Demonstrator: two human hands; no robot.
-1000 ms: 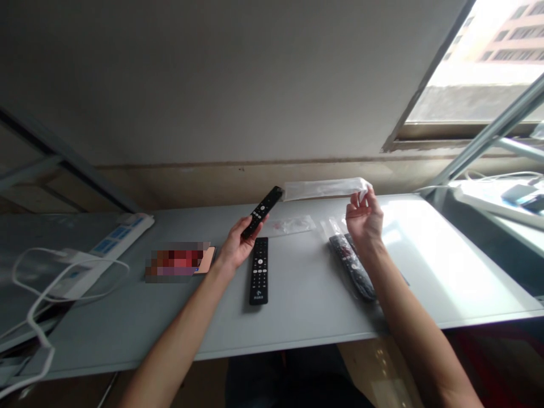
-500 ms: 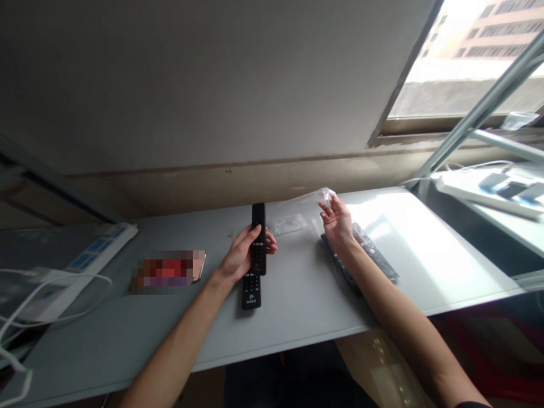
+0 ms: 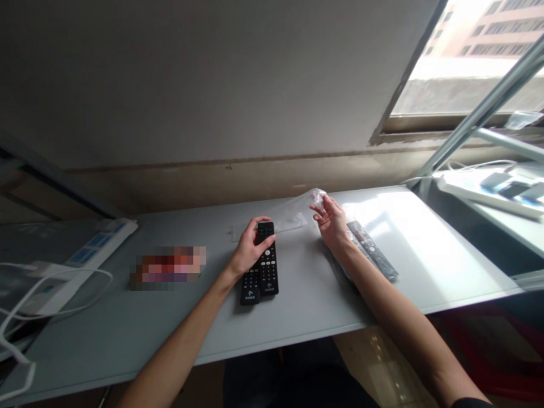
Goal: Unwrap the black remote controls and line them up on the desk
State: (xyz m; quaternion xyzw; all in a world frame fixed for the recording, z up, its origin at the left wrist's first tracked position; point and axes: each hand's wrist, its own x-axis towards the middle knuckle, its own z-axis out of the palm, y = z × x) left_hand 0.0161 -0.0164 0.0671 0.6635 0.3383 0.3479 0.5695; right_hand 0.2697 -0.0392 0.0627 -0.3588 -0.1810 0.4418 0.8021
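Black plastic marks the remote (image 3: 268,258) under the left hand (image 3: 249,249), whose fingers curl over its top end while it lies flat on the grey bench (image 3: 425,249). A second remote (image 3: 250,284) of the same kind lies touching it on the left, the two side by side with their long edges parallel and the buttons up. The right hand (image 3: 330,222) is raised just above the bench, fingers pinched on one end of a clear plastic bag (image 3: 297,208) that trails toward the wall. Just beside that wrist lie bagged remotes (image 3: 374,256), angled toward the bench's near edge. A blurred-out flat item (image 3: 168,266) rests left of the left hand, and a white power strip (image 3: 100,245) with its cable sits at the far left.
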